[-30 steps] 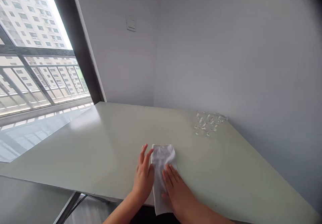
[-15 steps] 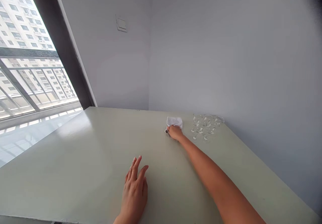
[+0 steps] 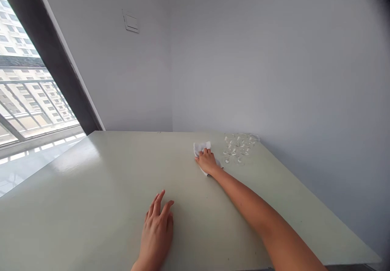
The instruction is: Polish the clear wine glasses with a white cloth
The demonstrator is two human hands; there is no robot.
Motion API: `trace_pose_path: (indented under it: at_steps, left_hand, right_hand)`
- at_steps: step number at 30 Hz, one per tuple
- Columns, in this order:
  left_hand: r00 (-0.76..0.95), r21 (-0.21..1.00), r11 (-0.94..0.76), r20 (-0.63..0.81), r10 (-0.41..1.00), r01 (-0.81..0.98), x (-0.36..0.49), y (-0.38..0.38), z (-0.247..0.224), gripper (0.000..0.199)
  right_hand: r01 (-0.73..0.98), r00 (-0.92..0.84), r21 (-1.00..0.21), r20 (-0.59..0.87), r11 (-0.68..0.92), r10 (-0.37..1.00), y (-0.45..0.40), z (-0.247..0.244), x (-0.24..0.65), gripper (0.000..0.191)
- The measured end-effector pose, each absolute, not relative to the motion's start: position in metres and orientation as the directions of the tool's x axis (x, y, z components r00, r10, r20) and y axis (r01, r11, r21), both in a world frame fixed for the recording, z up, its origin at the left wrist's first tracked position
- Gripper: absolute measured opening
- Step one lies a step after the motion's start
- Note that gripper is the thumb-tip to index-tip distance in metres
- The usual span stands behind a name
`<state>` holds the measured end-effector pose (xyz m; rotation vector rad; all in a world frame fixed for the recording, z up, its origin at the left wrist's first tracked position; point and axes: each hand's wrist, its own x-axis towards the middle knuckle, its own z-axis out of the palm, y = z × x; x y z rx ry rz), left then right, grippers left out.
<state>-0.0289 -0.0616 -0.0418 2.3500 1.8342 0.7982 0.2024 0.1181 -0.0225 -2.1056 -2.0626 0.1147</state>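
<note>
A white cloth [image 3: 199, 147] lies on the pale green table [image 3: 100, 198] toward its far edge. My right hand [image 3: 207, 161] presses down on it from above, with the fingers curled over the fabric; cloth shows beyond the fingertips and under the wrist. My left hand [image 3: 157, 230] is open at the near side of the table, fingers apart and holding nothing. Whether its palm touches the surface I cannot tell. To the right of the cloth stands a cluster of several clear glasses [image 3: 239, 146].
Grey walls [image 3: 258, 68] meet in a corner behind the table, and the right wall runs along its side. A light switch [image 3: 132, 23] is on the left wall. At far left, a dark-framed window [image 3: 57, 51] looks onto a railing and buildings.
My right hand has shifted on the cloth, its fingers now flatter, and more of the cloth shows below the wrist. The view has turned slightly right. My left hand stays open.
</note>
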Motion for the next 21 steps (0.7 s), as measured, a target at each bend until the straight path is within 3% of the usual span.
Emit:
trace_pose_path:
  at_steps: [4,7,9,15,21]
  left_hand:
    - [0.176,0.339,-0.305,0.363,0.915,0.890,-0.030,-0.062,-0.042,0.032]
    - [0.173,0.345,-0.301,0.355,0.919,0.889,-0.030,-0.062,-0.042,0.032]
    - [0.172,0.351,-0.298,0.348,0.922,0.888,-0.030,-0.062,-0.042,0.031]
    - [0.159,0.370,-0.274,0.311,0.937,0.888,-0.029,-0.064,-0.039,0.031]
    - [0.158,0.384,-0.267,0.291,0.944,0.884,-0.031,-0.062,-0.040,0.032]
  right_hand:
    - [0.927,-0.283,-0.202,0.182,0.317,0.942,0.049,-0.036,0.209,0.046]
    - [0.829,-0.476,-0.278,0.108,0.486,0.873,0.002,-0.039,0.230,0.051]
    - [0.806,-0.516,-0.317,0.041,0.501,0.856,-0.020,-0.036,0.252,0.053]
    - [0.915,-0.301,-0.285,-0.015,0.285,0.953,-0.041,-0.029,0.345,0.056]
    - [0.984,0.177,-0.006,0.052,-0.177,0.983,-0.056,-0.044,0.412,0.058]
